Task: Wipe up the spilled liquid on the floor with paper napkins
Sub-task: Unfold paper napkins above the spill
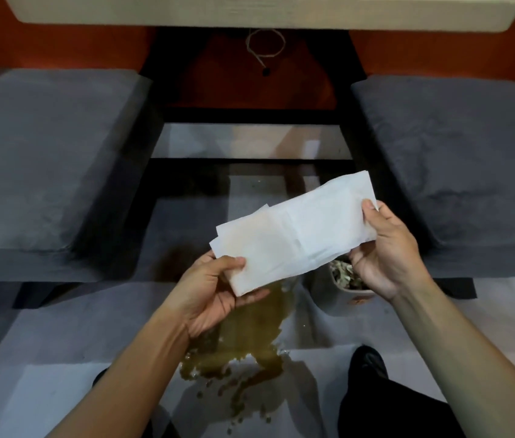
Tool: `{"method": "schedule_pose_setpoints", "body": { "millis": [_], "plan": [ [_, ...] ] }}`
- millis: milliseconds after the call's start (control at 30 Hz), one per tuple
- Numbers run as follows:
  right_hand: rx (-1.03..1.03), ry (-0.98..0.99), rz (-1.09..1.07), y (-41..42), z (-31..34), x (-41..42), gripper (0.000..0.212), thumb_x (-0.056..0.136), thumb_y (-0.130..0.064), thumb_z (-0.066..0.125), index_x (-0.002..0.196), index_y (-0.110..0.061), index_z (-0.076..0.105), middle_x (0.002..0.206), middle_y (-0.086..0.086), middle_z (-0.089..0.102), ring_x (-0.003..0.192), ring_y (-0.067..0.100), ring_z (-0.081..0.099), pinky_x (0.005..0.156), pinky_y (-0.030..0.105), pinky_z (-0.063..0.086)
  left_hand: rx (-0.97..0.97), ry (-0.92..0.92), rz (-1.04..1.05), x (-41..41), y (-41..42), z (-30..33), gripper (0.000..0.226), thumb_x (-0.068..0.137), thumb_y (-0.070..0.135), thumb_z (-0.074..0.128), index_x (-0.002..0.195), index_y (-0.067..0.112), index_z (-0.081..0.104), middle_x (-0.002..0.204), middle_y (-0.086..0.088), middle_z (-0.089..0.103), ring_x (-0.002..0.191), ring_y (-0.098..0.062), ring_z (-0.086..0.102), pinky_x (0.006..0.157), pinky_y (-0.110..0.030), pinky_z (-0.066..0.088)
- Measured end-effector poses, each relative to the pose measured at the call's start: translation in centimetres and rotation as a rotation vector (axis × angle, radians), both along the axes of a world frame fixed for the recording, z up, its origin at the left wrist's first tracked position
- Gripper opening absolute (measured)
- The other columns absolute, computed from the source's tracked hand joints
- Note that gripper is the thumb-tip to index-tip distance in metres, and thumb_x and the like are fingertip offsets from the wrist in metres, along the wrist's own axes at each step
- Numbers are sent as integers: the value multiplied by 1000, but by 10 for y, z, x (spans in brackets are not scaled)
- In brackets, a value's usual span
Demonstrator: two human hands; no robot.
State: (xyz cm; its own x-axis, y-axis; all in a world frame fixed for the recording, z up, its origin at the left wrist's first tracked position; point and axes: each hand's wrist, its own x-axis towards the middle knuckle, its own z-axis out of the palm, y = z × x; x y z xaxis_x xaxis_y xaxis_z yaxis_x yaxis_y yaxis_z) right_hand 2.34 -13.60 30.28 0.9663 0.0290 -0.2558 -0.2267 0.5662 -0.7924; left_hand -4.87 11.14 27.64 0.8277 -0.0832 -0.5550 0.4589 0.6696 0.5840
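Both hands were clamped on the napkins [294, 229], left hand [218, 292] and right hand [385, 248] stretching them flat above the spill [249, 339], probably for widest coverage.

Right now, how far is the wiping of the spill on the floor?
Done: nothing visibly wiped; the brown spill still spreads over the floor. In hand: both the left hand and right hand hold the paper napkins above it. Left: all the wiping.
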Motion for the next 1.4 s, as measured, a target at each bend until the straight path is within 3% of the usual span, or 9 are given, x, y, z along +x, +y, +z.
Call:
{"method": "schedule_pose_setpoints", "body": {
  "millis": [167, 267, 333, 500, 733, 900, 1033, 1200, 1400],
  "plan": [
    [32, -18, 40, -3, 3, -3, 33, 106, -19, 49, 132, 0, 55, 137, 21, 62, 118, 30, 65, 101, 47, 53, 35, -49, -56, 2, -4, -7, 52, 86, -16, 52, 129, 11, 62, 126, -16, 71, 120, -39, 65, 99, -57, 53],
    [-30, -88, 111, 1, 14, -7, 23, 103, -21, 52, 118, -6, 62, 124, 17, 70, 104, 24, 70, 88, 40, 62, 165, -112, -179, -3, -1, -8, 63, 77, -16, 50, 132, 15, 61, 120, -12, 72, 106, -27, 69, 82, -41, 57],
    [-134, -174, 186, 8, 21, -9, 20, 96, -23, 60, 109, -10, 66, 109, 13, 73, 94, 24, 71, 78, 38, 62, 249, -209, -301, -6, 7, -3, 70, 67, 2, 62, 134, 23, 60, 120, -7, 68, 97, -21, 70, 76, -37, 55],
    [-398, -454, 446, 31, 29, -16, 5, 94, -21, 69, 96, -20, 73, 91, 6, 73, 82, 18, 68, 68, 30, 56, 518, -498, -455, -6, 14, 16, 97, 69, 50, 85, 154, 29, 42, 150, -1, 54, 139, -26, 51, 112, -46, 45],
    [-453, -549, 583, 45, 34, -18, 10, 94, -17, 62, 96, -16, 72, 87, 0, 72, 78, 14, 67, 65, 24, 54, 862, -631, -557, -8, 1, 36, 41, 82, 23, 84, 120, 21, 70, 111, -1, 76, 106, -22, 73, 93, -46, 60],
    [-487, -424, 360, 51, 20, -8, 14, 97, -15, 65, 104, -3, 69, 86, 6, 72, 76, 17, 68, 66, 28, 57, 821, -484, -693, -12, 6, 25, 39, 85, 27, 82, 122, 20, 70, 115, -2, 76, 107, -23, 73, 94, -50, 59],
    [-425, -328, 269, 56, 17, -6, 13, 95, -10, 67, 107, -6, 67, 93, 8, 72, 81, 17, 68, 70, 31, 58, 637, -341, -559, -14, 1, 22, 39, 84, 38, 76, 109, 8, 77, 109, -12, 78, 101, -27, 74, 95, -50, 59],
    [-393, -284, 213, 61, 22, -7, 17, 95, -9, 68, 112, -12, 66, 97, 5, 72, 86, 19, 70, 74, 36, 61, 718, -391, -526, -15, 1, 32, 33, 86, 36, 72, 104, 9, 79, 105, -8, 79, 100, -27, 75, 91, -41, 61],
    [-227, 13, 405, 69, 18, -22, 59, 81, -58, 64, 132, -28, 56, 127, 21, 67, 114, 37, 68, 98, 54, 54, 580, -306, -278, -14, -3, 39, 34, 84, 39, 69, 105, 12, 73, 102, -8, 79, 92, -23, 76, 81, -41, 62]
  ]
}}
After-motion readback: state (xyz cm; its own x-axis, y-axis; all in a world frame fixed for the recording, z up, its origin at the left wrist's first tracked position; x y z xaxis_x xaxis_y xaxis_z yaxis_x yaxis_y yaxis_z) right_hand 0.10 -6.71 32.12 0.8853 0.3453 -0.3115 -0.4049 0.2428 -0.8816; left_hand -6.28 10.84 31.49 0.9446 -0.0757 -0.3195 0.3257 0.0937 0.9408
